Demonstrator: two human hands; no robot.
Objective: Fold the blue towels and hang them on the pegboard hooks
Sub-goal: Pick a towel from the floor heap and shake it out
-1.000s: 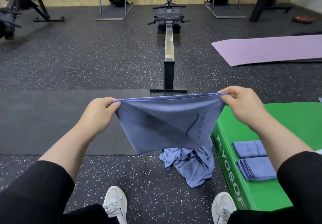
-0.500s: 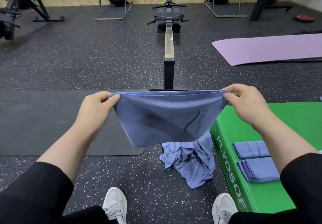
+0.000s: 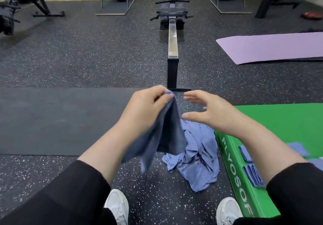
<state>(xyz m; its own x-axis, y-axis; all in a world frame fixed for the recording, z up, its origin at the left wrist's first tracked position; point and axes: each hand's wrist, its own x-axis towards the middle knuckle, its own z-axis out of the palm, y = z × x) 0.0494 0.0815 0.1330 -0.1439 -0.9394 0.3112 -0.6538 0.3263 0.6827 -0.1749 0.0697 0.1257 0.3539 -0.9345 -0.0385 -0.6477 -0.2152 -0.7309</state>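
My left hand [image 3: 146, 109] pinches the top of a blue towel [image 3: 166, 133], which hangs doubled over below it in front of me. My right hand [image 3: 209, 112] hovers just to the right of it with fingers spread and holds nothing. A heap of unfolded blue towels [image 3: 197, 156] lies on the floor beneath. Two folded blue towels [image 3: 253, 174] lie on the green plyo box [image 3: 279, 123] at my right, partly hidden by my right arm. No pegboard is in view.
A rowing machine [image 3: 172, 37] runs away from me straight ahead. A purple mat [image 3: 272, 48] lies at the right, a black mat [image 3: 57, 119] at the left. Several exercise machines stand along the far wall. My white shoes [image 3: 117, 207] are at the bottom.
The towel was stretched wide between both hands. My hands came together, my left hand took both top corners, and my right hand let go and opened.
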